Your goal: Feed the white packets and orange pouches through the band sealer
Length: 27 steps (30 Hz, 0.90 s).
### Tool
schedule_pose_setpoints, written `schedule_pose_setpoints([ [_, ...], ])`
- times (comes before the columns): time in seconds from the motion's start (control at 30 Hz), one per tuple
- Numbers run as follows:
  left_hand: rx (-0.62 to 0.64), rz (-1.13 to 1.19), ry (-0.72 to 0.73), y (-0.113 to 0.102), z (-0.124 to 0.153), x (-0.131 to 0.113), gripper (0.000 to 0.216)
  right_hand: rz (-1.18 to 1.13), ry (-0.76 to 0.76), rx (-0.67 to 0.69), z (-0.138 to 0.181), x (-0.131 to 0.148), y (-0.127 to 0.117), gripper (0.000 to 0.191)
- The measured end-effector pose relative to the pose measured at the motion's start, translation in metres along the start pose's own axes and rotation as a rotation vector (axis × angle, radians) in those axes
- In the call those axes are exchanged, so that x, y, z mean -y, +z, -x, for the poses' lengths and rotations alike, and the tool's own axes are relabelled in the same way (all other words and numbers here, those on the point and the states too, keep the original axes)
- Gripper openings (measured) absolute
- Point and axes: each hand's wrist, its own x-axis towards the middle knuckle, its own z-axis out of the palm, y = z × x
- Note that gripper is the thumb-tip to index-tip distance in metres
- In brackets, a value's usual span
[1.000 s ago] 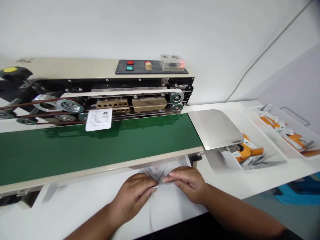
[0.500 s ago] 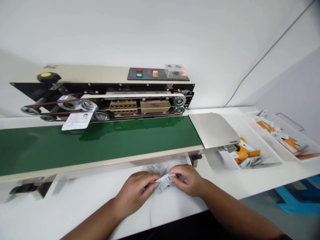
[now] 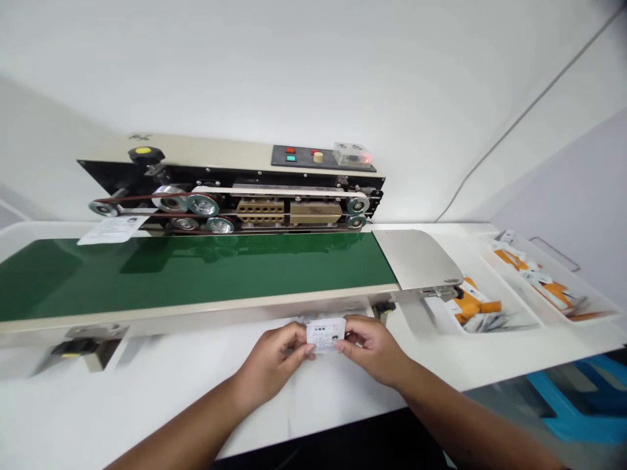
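Observation:
Between my two hands is a small white printed packet (image 3: 324,335), its text side facing up. My left hand (image 3: 274,362) pinches its left edge with thumb and fingers. At the right edge, the thumb and fingers of my right hand (image 3: 372,346) grip it too. Both hands are low over the table, just in front of the sealing machine's green conveyor belt (image 3: 255,271). Another white printed packet (image 3: 112,230) sticks out from the rollers of the band sealing machine (image 3: 230,186) at its left end, over the belt.
A metal plate (image 3: 416,258) extends the belt to the right. Beyond it, white bins (image 3: 531,323) hold orange and white packets. A blue stool (image 3: 578,405) stands below the table's right edge. Black knobs (image 3: 73,346) sit under the conveyor.
The packet in my hands has turned from tilted to nearly level, its printed face now more visible. The packet in the machine has travelled left through the rollers. The view has shifted slightly.

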Motion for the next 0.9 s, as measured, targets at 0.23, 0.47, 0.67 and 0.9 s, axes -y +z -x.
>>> schedule_pose_setpoints([
  [0.23,0.073,-0.051,0.157,-0.002,0.003,-0.013,0.016,-0.202,0.051,-0.380,-0.019,0.046,-0.067,0.026],
  [0.47,0.057,-0.121,0.199,-0.003,0.003,-0.009,0.015,-0.355,0.185,-0.368,-0.076,0.066,-0.143,0.034],
  [0.67,0.068,-0.150,0.217,-0.003,0.002,-0.007,0.013,-0.208,0.245,-0.288,-0.100,0.060,-0.151,0.036],
  [0.9,-0.025,-0.248,0.281,-0.007,0.000,-0.006,0.007,0.598,-0.604,-0.698,-0.038,0.053,-0.092,0.029],
])
